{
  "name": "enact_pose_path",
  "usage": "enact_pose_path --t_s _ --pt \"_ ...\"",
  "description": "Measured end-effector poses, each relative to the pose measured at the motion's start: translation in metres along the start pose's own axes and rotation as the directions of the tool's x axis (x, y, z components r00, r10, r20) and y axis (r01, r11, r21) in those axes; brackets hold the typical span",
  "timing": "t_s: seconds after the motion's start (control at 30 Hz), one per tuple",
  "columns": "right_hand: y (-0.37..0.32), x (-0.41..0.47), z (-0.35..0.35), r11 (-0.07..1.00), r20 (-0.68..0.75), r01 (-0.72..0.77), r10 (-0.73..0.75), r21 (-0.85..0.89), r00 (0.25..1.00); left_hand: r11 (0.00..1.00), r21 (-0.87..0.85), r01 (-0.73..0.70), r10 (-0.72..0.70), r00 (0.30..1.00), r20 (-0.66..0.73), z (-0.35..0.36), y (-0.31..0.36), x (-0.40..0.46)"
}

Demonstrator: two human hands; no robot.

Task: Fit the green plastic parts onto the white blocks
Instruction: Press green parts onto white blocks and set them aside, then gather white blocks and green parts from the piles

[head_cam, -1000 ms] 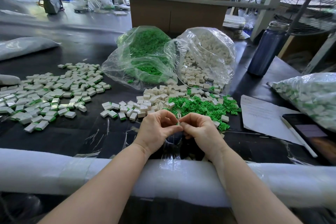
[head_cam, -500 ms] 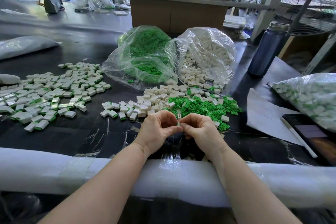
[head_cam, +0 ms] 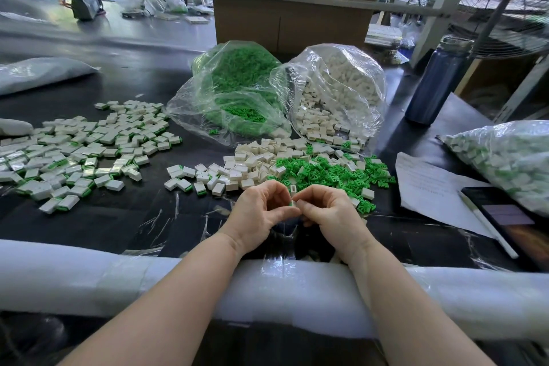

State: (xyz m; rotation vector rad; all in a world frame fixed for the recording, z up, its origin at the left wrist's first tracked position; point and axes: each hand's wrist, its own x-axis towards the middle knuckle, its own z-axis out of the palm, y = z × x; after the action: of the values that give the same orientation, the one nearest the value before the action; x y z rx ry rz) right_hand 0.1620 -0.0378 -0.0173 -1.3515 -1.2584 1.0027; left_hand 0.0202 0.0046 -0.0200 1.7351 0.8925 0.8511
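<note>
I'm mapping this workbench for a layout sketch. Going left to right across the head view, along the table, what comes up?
Spread of finished white-and-green blocks → bag of green parts → bag of white blocks → dark blue bottle → bag of finished blocks.

Green parts (head_cam: 326, 173), white blocks (head_cam: 252, 163), black table (head_cam: 113, 217), dark blue bottle (head_cam: 436, 80).
</note>
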Motion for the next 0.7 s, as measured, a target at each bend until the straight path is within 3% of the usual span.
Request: enact_pose_path --t_s 0.5,0.7 --pt "0.0003 0.001 -0.002 0.998 -0.083 0.056 -0.053 0.031 0.995 0.996 -0.089 0.025 -0.027 0.999 -0.021 -0.0009 0.0032 0.0002" --pt "-0.0013 -0.0008 -0.0023 0.998 -0.114 0.063 -0.06 0.019 0.992 0.995 -0.104 0.002 -0.019 0.987 -0.162 -0.0016 0.0022 0.0"
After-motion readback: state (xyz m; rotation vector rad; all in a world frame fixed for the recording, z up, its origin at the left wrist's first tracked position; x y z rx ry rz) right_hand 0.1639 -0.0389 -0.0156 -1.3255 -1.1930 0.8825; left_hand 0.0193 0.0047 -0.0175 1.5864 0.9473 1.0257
